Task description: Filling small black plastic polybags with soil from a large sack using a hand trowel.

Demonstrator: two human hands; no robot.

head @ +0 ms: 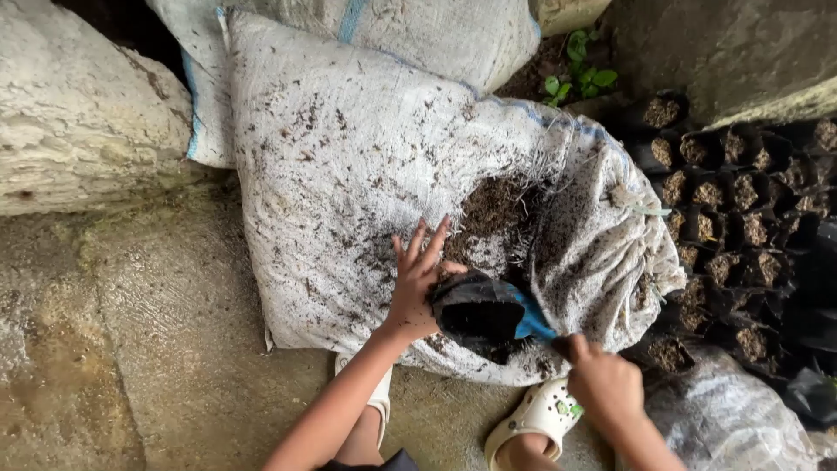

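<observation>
My left hand (417, 279) presses flat, fingers spread, against the rim of a small black plastic grow bag (475, 314) and holds its mouth wide. The bag lies on a big white woven sack (349, 174) that is torn at the top, with dark soil (497, 209) showing in the hole. My right hand (606, 384) is closed on the handle of a blue scoop (532, 323), whose blade reaches into the black bag's mouth. Loose soil is scattered over the sack's cloth.
Rows of several filled black grow bags (741, 227) stand at the right. A second white sack (418, 35) lies behind. A pale rock (78, 113) is at left, concrete floor (157, 349) below, white clogs (540, 419) on my feet, crumpled plastic sheet (724, 419) at bottom right.
</observation>
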